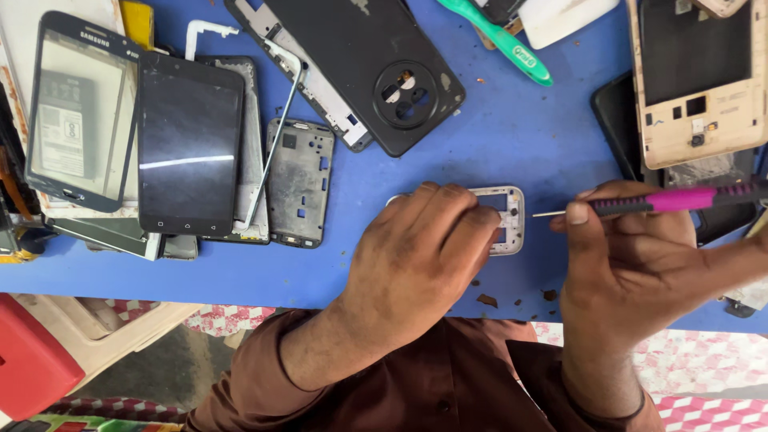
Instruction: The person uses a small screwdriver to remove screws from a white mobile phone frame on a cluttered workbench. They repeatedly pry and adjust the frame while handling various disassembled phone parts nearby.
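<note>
My left hand (420, 256) presses down on a small silver phone frame (512, 210) lying on the blue table (496, 136), covering most of it. My right hand (632, 264) grips a pink and black screwdriver (680, 200), its thin metal tip pointing left just beside the frame's right edge.
Phone parts crowd the table: a black back cover with a round camera ring (384, 64), a grey mid-frame (300, 182), a black touchscreen phone (188, 144), a glass panel (76, 108), a beige housing (696, 80), a green toothbrush (500, 40). A red box (32, 360) sits below left.
</note>
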